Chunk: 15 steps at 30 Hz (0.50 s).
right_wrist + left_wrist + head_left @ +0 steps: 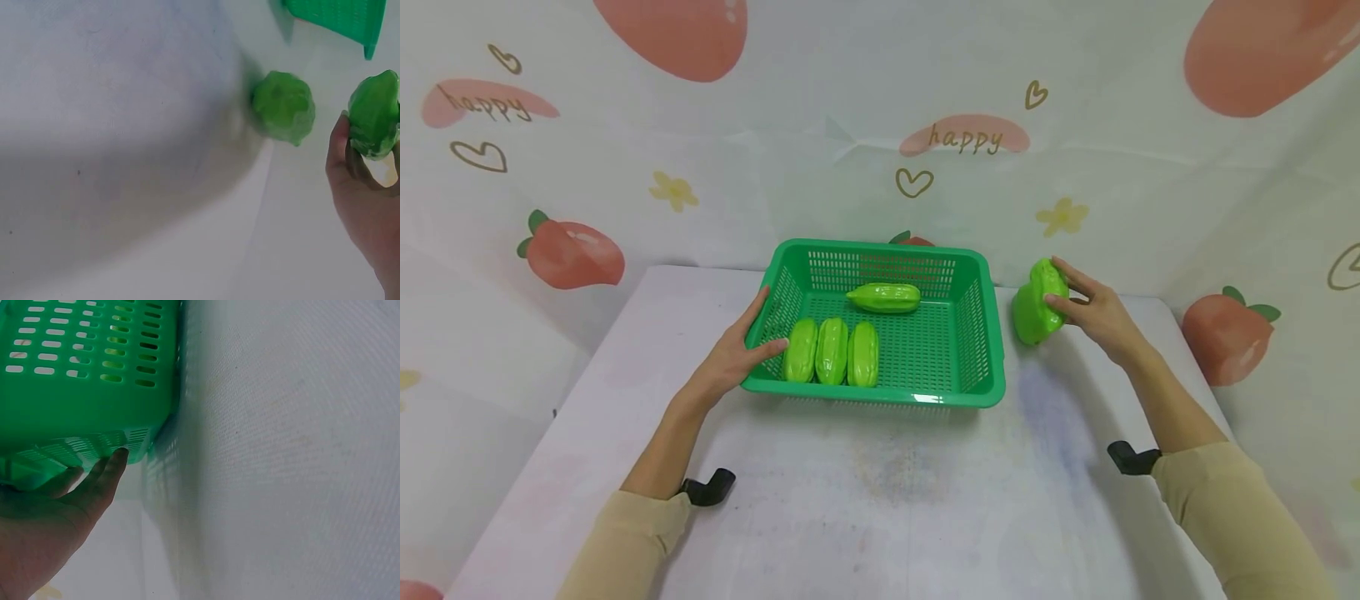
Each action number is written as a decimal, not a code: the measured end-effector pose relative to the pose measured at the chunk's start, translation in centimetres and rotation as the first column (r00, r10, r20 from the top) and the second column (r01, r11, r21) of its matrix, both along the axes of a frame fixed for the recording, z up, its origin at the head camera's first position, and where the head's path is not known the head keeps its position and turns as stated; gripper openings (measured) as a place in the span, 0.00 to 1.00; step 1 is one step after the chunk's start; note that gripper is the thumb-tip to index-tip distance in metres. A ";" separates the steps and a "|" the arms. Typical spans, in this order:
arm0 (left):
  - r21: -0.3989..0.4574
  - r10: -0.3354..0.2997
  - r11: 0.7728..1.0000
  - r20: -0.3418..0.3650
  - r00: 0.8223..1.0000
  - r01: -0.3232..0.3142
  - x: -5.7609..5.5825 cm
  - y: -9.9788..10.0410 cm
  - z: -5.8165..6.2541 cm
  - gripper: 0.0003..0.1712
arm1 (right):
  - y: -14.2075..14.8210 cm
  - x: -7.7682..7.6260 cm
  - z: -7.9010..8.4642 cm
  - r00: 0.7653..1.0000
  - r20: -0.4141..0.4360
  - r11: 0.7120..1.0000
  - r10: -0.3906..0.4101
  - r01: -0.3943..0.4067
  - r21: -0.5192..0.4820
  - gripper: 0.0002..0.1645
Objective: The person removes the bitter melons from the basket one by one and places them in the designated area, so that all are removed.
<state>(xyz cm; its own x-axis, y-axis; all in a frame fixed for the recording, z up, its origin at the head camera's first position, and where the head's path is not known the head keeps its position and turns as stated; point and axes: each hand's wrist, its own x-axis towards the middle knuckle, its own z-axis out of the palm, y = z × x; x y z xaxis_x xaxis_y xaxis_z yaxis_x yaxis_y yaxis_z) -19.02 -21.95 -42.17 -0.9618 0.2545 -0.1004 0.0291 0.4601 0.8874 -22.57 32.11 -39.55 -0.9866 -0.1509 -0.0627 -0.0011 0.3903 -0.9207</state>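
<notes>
My left hand (735, 354) holds the left side of a green slotted plastic basket (872, 397), thumb over the rim and fingers along the outer wall. In the left wrist view its fingertips (119, 456) touch the basket wall. Inside lie several glossy, ridged green star fruits: three side by side at the left front, and one star fruit (886, 297) crosswise at the back. To the right of the basket, my right hand (1093, 312) pinches a star fruit (373, 112) between thumb and fingers, above the table. Another star fruit (284, 106) rests on the table beneath it.
The basket stands near the back of a pale table (865, 500), close to a white backdrop cloth (820, 108) printed with fruit, hearts and flowers. Black wrist mounts (707, 487) sit by both beige sleeves.
</notes>
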 end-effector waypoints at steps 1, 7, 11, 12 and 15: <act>-0.001 0.000 1.000 0.000 1.000 0.000 0.0 0.0 0.0 0.53 | 0.0 0.0 0.0 1.000 0.002 1.000 -0.006 0.006 -0.005 0.41; 0.008 0.002 1.000 -0.003 1.000 -0.002 0.1 -0.1 0.1 0.53 | 0.7 -0.2 -0.1 1.000 0.013 1.000 -0.017 0.017 -0.007 0.42; 0.011 0.002 1.000 -0.002 1.000 -0.002 0.1 0.0 0.0 0.53 | 1.2 -0.1 -0.3 1.000 0.015 0.999 0.013 -0.013 0.032 0.43; 0.009 0.001 1.000 -0.005 1.000 -0.001 0.1 0.0 0.0 0.53 | 1.3 -0.1 -0.4 1.000 0.016 0.999 0.016 -0.017 0.039 0.43; 0.007 -0.002 1.000 -0.013 1.000 0.002 0.1 0.0 -0.1 0.53 | 1.6 0.0 -0.5 1.000 0.016 0.998 0.020 -0.021 0.067 0.43</act>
